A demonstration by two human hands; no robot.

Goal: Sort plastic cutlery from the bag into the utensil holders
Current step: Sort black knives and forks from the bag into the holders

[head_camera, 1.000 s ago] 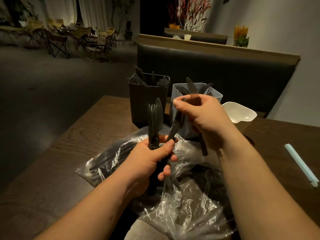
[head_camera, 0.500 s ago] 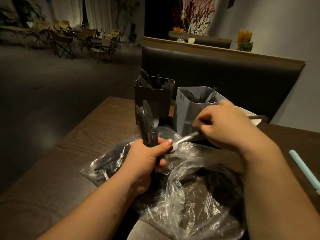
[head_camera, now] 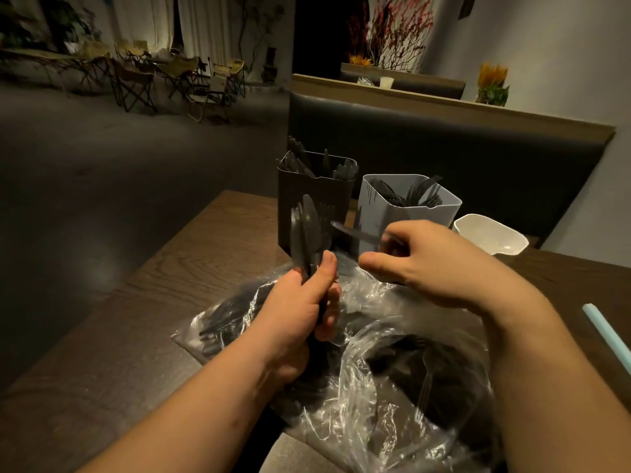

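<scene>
My left hand (head_camera: 300, 312) grips a bundle of black plastic knives (head_camera: 305, 233), blades pointing up, over the clear plastic bag (head_camera: 375, 370) of black cutlery. My right hand (head_camera: 426, 264) hovers just right of it and pinches one black knife (head_camera: 355, 232) that points left toward the bundle. Behind stand a dark holder (head_camera: 312, 213) with black cutlery, a grey holder (head_camera: 409, 216) with black forks, and a white holder (head_camera: 491, 233) at the right.
The wooden table (head_camera: 191, 268) drops off at its left edge to a dark floor. A pale blue straw-like stick (head_camera: 607, 336) lies at the right. A dark padded bench back (head_camera: 444, 145) runs behind the holders.
My right hand came down from the grey holder, reached toward the bag and now holds a single knife near the left hand's bundle. The left hand stayed nearly still.
</scene>
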